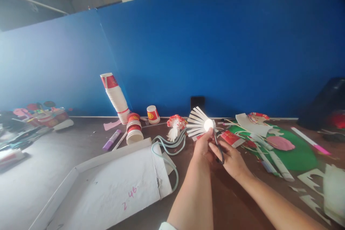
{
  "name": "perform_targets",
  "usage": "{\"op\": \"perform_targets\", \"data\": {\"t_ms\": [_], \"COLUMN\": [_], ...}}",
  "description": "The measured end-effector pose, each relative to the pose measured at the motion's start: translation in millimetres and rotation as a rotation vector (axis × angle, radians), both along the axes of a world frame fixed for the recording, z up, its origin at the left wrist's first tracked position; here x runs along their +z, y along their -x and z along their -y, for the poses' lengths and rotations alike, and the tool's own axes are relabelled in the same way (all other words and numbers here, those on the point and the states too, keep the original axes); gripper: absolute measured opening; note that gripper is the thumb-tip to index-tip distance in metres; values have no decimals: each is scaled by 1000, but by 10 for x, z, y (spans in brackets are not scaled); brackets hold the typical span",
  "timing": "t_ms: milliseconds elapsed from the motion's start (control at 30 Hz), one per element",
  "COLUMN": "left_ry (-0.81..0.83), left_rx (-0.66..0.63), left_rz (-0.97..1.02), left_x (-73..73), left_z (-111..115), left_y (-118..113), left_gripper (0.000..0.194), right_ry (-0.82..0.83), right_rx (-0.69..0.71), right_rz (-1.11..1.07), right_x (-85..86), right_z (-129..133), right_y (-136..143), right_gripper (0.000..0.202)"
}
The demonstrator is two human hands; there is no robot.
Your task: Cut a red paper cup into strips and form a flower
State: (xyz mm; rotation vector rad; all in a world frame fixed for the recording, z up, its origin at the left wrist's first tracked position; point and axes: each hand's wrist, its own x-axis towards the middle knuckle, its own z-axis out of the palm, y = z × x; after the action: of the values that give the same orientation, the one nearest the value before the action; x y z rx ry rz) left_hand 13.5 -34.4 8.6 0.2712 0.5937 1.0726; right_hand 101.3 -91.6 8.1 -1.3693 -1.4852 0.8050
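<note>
A paper cup (208,125) cut into white strips fans out to the left, its round base facing up. My left hand (203,148) grips it near the base, thumb on top. Dark-handled scissors (219,153) are in my right hand (230,158), fingers wrapped at the handles; the blades point up beside the cup's right side. Just left of the strips lies a red and white frilled paper piece (176,122) on the table.
A white cardboard tray (107,187) fills the left front. Stacked paper cups (117,99) lean by the blue partition (188,50). A pale cable (175,147) curls beside the tray. Green paper (299,151), rolled paper and a pink marker (312,142) lie right.
</note>
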Motion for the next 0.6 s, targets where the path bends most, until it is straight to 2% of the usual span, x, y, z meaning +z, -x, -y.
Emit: {"op": "perform_targets", "data": {"t_ms": [67,133,200,267,333,433,500,600], "left_ry": [-82,-195,-272,-279,-245,-206,-196,-190], "left_rx": [-85,-119,-93,-23,24,-33,-80,-87], "left_rz": [15,40,116,216,301,364,363,295], "left_x": [-18,-17,1,24,44,71,95,137], "left_z": [-2,6,20,33,35,15,-1,-8], "left_y": [29,56,76,92,113,167,212,267], "left_gripper": [30,27,16,21,22,4,3,4], "right_ry": [1,44,103,139,155,185,199,201], "right_rx": [8,8,38,98,151,169,157,146], "right_rz": [-59,-179,-371,-555,-639,-612,-553,-431], "right_x": [32,52,62,66,71,82,89,84], "right_z": [7,12,21,32,41,45,39,26], "right_y": [19,29,22,-5,-46,-106,-133,-167], "right_gripper": [27,35,34,27,27,29,31,34]}}
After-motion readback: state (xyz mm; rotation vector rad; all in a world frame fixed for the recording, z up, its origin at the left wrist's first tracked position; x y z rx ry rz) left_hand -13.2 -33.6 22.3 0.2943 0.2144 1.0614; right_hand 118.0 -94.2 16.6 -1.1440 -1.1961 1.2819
